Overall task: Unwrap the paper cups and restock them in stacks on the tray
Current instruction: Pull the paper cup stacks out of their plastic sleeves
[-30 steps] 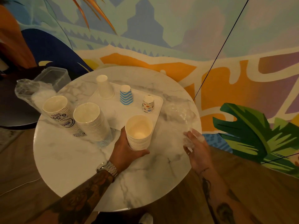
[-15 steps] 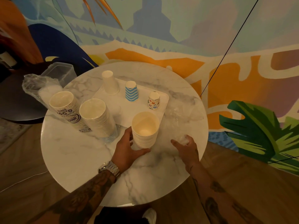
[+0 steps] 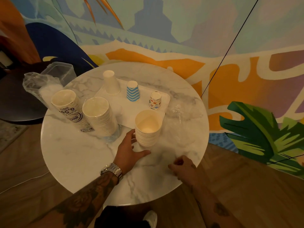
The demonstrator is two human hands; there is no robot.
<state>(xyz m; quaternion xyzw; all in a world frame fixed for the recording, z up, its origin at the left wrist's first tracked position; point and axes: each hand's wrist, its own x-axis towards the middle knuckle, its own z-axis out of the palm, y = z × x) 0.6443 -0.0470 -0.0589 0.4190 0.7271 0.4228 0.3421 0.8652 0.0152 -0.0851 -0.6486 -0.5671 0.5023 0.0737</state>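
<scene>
If the loose stack is knocked: the tall unwrapped stack of plain paper cups (image 3: 148, 129) stands mouth-up with nothing bracing it. It could be toppled onto the tray by a careless sweep of the left grip (image 3: 131, 148).
Cause of a split: the cups are only nested, so the column could be parted if just the upper rims are lifted.
Film hazard: a crumpled clear plastic wrapper (image 3: 181, 116) is spread just right of the stack. The base could be dragged askew if that film is tugged.
Left grip: it is opened wide in a loose C. The fingers are laid against the stack's left side and the thumb is stretched along the tabletop in front of the base, so nothing is clasped.
Right grip (image 3: 182, 163): its fingers are curled near the tabletop's near-right edge. Whether film is pinched cannot be told.
Stack against grip: the stack is set inside the left grip's open curve, well apart from the right grip.
Stack's place: it is stood on the round white marble tabletop (image 3: 74, 153), at the near edge of the white rectangular tray (image 3: 128, 111), not yet on it.
Tray load: an inverted white cup stack (image 3: 111, 83), a blue zigzag cup (image 3: 133, 92) and a small patterned cup (image 3: 155, 101) are set apart in a row.
Wrapped stacks: two film-covered cup stacks (image 3: 102, 119) are leaned at the left.
</scene>
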